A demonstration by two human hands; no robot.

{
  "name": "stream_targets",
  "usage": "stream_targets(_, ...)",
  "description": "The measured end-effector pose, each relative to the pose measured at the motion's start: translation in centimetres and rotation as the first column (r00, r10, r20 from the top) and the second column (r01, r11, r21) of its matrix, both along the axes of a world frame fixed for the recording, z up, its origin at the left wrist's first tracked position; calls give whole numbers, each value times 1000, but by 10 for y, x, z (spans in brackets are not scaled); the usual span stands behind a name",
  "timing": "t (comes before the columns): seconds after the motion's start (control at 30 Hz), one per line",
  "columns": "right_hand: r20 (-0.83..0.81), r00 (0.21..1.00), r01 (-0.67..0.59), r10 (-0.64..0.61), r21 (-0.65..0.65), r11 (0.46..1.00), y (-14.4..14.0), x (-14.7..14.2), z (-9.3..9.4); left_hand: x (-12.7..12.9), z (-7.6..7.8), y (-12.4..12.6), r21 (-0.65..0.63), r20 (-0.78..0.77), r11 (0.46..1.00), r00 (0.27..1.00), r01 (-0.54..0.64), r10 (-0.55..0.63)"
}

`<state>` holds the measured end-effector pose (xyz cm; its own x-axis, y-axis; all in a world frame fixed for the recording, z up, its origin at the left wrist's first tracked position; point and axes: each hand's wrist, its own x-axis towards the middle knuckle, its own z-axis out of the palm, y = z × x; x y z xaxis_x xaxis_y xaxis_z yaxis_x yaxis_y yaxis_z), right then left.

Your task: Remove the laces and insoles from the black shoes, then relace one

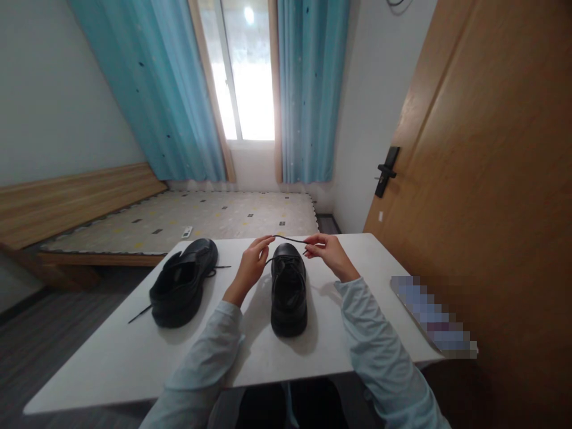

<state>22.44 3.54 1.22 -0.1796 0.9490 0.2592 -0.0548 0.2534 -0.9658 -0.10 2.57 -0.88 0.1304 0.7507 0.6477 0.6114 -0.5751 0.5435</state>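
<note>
Left hand [251, 264] and right hand [328, 251], each grip pinched shut on 1 black shoelace [289, 239], stretched taut above black shoe [289, 290], centred on white desk [116, 357], 2nd shoe [183, 290] lay left, apart.

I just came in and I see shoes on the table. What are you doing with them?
A person sits at a white table. Both hands, left hand and right hand, pinch a black lace stretched between them above the nearer black shoe. A second black shoe lies to the left, untouched, its laces trailing loose on the table.
</note>
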Motion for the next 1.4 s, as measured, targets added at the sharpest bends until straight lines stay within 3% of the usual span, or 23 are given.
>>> stream_targets(0.27, 48, 998, -32, 33, -8, 999, -1, -2, -1, -3, -1, 1, 1, -1, 1000, 1000, 13, -13)
stream_targets(1.4, 171, 985, 24, -37, 79, 997, 9, 0, -7, -7, -11, 6, 7, -121, 1000, 993, -15, 16)
